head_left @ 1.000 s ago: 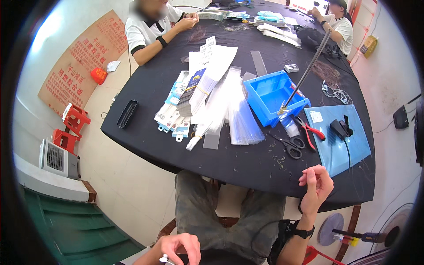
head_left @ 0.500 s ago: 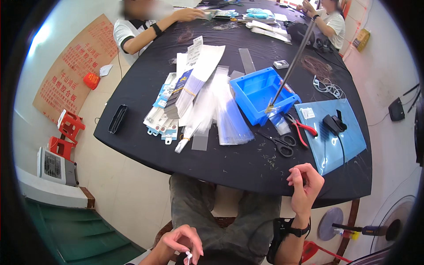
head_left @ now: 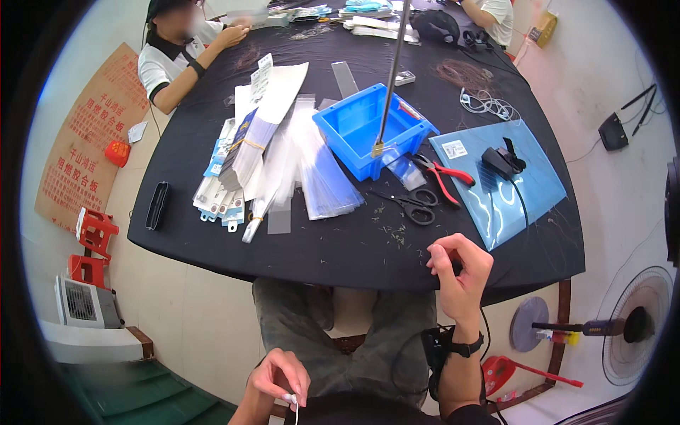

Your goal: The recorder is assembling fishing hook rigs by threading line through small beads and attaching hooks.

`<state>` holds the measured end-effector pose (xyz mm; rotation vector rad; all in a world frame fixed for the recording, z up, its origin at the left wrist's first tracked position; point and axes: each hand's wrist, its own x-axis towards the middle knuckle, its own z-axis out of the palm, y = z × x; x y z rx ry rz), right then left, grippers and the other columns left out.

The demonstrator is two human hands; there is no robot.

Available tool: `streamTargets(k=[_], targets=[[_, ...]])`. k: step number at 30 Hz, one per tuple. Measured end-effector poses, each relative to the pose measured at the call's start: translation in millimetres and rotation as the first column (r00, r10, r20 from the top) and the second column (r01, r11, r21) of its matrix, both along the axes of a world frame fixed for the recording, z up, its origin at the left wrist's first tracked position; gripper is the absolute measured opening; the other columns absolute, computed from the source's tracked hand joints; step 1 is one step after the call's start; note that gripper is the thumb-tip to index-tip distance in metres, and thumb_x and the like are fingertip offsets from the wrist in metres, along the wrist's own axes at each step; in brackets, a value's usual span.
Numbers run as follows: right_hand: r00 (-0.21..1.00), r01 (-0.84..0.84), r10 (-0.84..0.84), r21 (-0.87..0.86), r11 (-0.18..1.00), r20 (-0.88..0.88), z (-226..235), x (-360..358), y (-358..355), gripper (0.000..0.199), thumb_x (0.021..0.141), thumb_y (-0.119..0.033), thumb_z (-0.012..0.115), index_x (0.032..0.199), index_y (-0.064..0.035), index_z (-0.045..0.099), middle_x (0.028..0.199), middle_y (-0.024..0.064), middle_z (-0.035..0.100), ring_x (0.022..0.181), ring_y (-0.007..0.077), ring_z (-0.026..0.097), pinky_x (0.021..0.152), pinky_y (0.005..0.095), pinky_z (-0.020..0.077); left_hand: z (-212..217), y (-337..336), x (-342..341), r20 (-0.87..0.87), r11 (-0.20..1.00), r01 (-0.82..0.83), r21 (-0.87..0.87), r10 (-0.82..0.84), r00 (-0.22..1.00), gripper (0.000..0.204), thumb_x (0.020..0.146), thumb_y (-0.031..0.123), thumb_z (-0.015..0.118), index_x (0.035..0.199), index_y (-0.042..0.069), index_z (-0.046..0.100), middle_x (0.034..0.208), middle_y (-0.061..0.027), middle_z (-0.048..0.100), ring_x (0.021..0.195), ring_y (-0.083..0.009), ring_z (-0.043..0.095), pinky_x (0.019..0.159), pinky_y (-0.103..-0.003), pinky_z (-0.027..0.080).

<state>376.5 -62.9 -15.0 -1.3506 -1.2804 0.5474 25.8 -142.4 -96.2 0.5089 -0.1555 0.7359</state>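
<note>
My left hand (head_left: 282,375) is low over my lap, thumb and fingers pinched on a small white piece with a thin white cord (head_left: 293,399) that hangs down from it. I cannot tell its exact kind. Over the table's front edge, my right hand (head_left: 464,273) is raised with curled fingers pressed toward the thumb. Anything between those fingertips is too small or hidden. Nearest to it on the table lie black-handled scissors (head_left: 418,206) and red-handled pliers (head_left: 448,180). To their right is a light blue plastic folder (head_left: 528,202) with a black device (head_left: 501,163) on it.
A blue bin (head_left: 365,166) stands mid-table behind a slanting metal rod (head_left: 392,81). Left of it are clear plastic sleeves (head_left: 326,184), a banded stack of cards (head_left: 265,131) and a black wallet-like case (head_left: 158,205). Another person (head_left: 170,78) sits at the far left; a fan (head_left: 636,326) is at right.
The view has shifted, so the table's things appear further left. My right hand keeps its curled shape, my left keeps its pinch. The person at the far left has drawn their hands closer.
</note>
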Motion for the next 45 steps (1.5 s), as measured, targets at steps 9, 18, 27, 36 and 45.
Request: streamTargets(k=[9, 18, 27, 36, 45], targets=[[0.999, -0.017, 0.016, 0.030, 0.999, 0.033, 1, 4, 1, 0.010, 0.094, -0.004, 0.069, 0.086, 0.0020, 0.068, 0.070, 0.0039, 0.064, 0.058, 0.0085, 0.058, 0.054, 0.0240, 0.0428, 1, 2, 14, 0.037, 1.000, -0.013, 0.001, 0.013, 0.999, 0.036, 0.074, -0.015, 0.074, 0.110, -0.012, 0.072, 0.094, -0.0295, 0.074, 0.077, -0.0382, 0.074, 0.067, -0.040, 0.060], [1.000, -0.005, 0.005, 0.011, 1.000, 0.014, 0, 0, 2, 0.011, 0.093, -0.005, 0.069, 0.085, 0.0022, 0.067, 0.069, 0.0041, 0.064, 0.058, 0.0090, 0.057, 0.055, 0.0246, 0.0428, 8, 4, 13, -0.070, 0.997, -0.001, 0.077, 0.006, 0.998, 0.043, 0.073, -0.012, 0.079, 0.115, -0.008, 0.071, 0.093, -0.0250, 0.075, 0.079, -0.0352, 0.075, 0.066, -0.038, 0.059], [1.000, 0.013, -0.013, 0.005, 1.000, 0.012, 0, -2, 2, 0.012, 0.093, -0.005, 0.069, 0.084, 0.0026, 0.067, 0.068, 0.0040, 0.064, 0.060, 0.0094, 0.058, 0.057, 0.0249, 0.0435, 20, 2, 16, -0.104, 0.996, -0.027, 0.087, 0.036, 0.994, 0.041, 0.076, -0.010, 0.081, 0.115, -0.008, 0.071, 0.089, -0.0217, 0.071, 0.076, -0.0311, 0.071, 0.063, -0.035, 0.058], [1.000, -0.003, 0.002, 0.016, 1.000, 0.015, -2, -1, 2, 0.012, 0.094, -0.006, 0.068, 0.085, 0.0023, 0.067, 0.068, 0.0031, 0.063, 0.059, 0.0086, 0.057, 0.056, 0.0238, 0.0428, 21, -1, 13, -0.116, 0.993, 0.011, 0.115, 0.002, 0.993, 0.044, 0.072, -0.010, 0.080, 0.115, -0.006, 0.073, 0.091, -0.0194, 0.070, 0.078, -0.0287, 0.071, 0.066, -0.035, 0.056], [1.000, -0.013, 0.012, 0.034, 0.999, 0.025, -3, 2, 0, 0.013, 0.095, -0.007, 0.069, 0.085, 0.0015, 0.067, 0.068, 0.0025, 0.063, 0.058, 0.0070, 0.056, 0.053, 0.0233, 0.0415, 32, -1, 17, -0.243, 0.969, 0.104, 0.224, -0.048, 0.969, 0.044, 0.074, -0.013, 0.081, 0.116, -0.009, 0.073, 0.092, -0.0209, 0.074, 0.081, -0.0290, 0.072, 0.072, -0.037, 0.055]])
